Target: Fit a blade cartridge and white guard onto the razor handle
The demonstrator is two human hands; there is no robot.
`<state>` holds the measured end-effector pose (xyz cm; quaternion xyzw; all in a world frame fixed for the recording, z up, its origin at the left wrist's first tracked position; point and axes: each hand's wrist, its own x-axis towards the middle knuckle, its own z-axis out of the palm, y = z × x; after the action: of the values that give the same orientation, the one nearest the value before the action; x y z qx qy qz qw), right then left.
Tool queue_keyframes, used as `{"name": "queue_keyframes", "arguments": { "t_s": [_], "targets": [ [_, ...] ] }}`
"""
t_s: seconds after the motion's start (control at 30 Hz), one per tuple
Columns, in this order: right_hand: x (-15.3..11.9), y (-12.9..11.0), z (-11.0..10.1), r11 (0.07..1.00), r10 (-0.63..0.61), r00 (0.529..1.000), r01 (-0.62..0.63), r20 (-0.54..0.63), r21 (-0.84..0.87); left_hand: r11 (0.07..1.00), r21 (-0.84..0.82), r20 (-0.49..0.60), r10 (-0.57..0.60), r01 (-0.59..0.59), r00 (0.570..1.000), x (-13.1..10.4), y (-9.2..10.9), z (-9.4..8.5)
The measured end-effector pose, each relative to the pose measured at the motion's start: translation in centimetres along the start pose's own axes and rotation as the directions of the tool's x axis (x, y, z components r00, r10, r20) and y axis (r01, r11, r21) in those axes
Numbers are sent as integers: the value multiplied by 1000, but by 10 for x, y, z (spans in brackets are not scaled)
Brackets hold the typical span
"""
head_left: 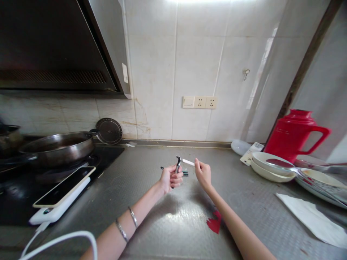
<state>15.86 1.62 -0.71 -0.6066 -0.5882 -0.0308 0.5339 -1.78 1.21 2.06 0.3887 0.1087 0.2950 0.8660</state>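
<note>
My left hand (172,177) is closed around a small black-and-silver tool (178,164) with a short crosswise head, held upright; its exact kind is unclear. My right hand (202,174) pinches a thin white stick (188,162). The stick points left, its tip close to the tool's head; whether they touch, I cannot tell. Just behind my left hand a small dark green item (185,173) lies on the metal counter (151,224), partly hidden by the fingers. A black tip (162,168) pokes out on that hand's left side.
At left, a steel pan (58,148) sits on the stove, with a phone (65,187) on a white power bank (58,206) in front. A red thermos jug (294,135), stacked bowls (271,166), a plate (325,184) and a white tissue (311,218) occupy the right. A red scrap (214,222) lies near my right forearm.
</note>
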Motion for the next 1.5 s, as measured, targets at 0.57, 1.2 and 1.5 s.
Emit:
{"name": "queue_keyframes", "arguments": {
  "t_s": [0.57,1.2,1.5],
  "targets": [
    [15,7,-21,963,226,950,-184,215,-198,991,61,-445,137,-122,885,11,-1,-12],
    [16,-24,-41,999,46,952,-45,301,-11,909,340,-411,376,-243,831,11,-6,-20],
    [20,-32,-53,997,-61,942,72,329,-22,740,609,-346,574,-287,742,9,-9,-13]
  ]
}}
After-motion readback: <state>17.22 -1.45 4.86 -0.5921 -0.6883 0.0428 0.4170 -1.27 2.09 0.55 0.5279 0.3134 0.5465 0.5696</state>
